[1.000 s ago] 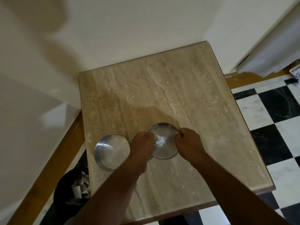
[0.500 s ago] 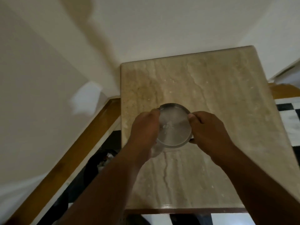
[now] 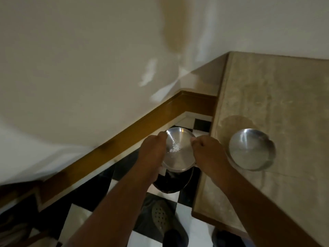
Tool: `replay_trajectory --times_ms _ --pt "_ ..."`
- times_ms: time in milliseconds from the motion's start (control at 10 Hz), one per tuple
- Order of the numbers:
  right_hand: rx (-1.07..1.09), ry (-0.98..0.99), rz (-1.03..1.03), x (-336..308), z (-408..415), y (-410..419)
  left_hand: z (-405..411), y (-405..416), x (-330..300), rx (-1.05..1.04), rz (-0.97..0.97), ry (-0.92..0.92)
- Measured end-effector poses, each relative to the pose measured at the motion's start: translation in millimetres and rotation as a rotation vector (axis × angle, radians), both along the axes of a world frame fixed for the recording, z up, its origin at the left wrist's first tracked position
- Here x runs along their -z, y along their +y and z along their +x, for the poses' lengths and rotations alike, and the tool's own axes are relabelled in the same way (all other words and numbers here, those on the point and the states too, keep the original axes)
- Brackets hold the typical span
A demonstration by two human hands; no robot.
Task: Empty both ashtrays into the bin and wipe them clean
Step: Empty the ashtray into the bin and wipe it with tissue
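Observation:
A round metal ashtray with a small heap of white ash in it hangs off the table's left side, over the black bin on the floor. My left hand grips its left rim and my right hand grips its right rim. The tray looks roughly level and the ash is still inside. A second metal ashtray stands on the marble table near its left edge, just right of my right hand. Most of the bin is hidden under the held ashtray and my arms.
A cream wall with a wooden skirting board runs along the left. The floor is black-and-white checkered tile. A grey perforated shoe shows below the bin, between my forearms.
Both hands lifted the ashtray with ash off the table and carried it left, over the bin. My view swung left, so the other ashtray now appears on the right.

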State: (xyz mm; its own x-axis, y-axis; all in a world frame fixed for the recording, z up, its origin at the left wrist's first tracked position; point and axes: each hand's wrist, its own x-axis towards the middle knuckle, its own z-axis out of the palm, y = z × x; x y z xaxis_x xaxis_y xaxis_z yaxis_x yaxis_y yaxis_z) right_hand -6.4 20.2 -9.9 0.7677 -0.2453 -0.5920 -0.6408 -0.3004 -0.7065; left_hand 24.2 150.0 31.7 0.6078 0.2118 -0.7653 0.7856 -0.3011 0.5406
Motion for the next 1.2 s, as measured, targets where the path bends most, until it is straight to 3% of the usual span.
replay_trajectory --times_ms 200,300,500,600,700,800,900,1100,1200 --pt "0.018 0.094 0.077 22.0 7.0 61.0 -3.2 58.9 28.1 -0.226 -0.034 0.005" --pt "0.036 0.077 0.077 28.7 11.3 76.7 -5.2 75.9 51.1 -0.116 0.061 0.012" --pt "0.185 -0.062 0.156 64.6 16.7 92.5 -8.0 92.3 87.2 -0.303 0.032 -0.151" --pt "0.109 -0.073 0.167 76.7 15.4 93.2 -8.4 93.3 98.3 -0.32 -0.032 -0.135" --pt "0.087 -0.042 0.199 85.1 13.8 89.4 -8.6 103.2 110.7 -0.411 -0.193 0.008" --pt "0.102 -0.048 0.198 88.2 9.8 84.3 -10.9 114.5 116.1 -0.374 -0.459 0.177" --pt "0.158 -0.054 0.292 89.8 3.3 78.7 -10.8 124.2 120.9 -0.138 -0.6 0.233" --pt "0.101 -0.105 0.38 92.7 -1.8 74.3 -1.7 112.6 120.3 0.286 -0.536 0.292" --pt "0.065 -0.124 0.373 95.8 -0.3 72.0 -1.3 103.7 118.0 0.464 -0.458 0.165"
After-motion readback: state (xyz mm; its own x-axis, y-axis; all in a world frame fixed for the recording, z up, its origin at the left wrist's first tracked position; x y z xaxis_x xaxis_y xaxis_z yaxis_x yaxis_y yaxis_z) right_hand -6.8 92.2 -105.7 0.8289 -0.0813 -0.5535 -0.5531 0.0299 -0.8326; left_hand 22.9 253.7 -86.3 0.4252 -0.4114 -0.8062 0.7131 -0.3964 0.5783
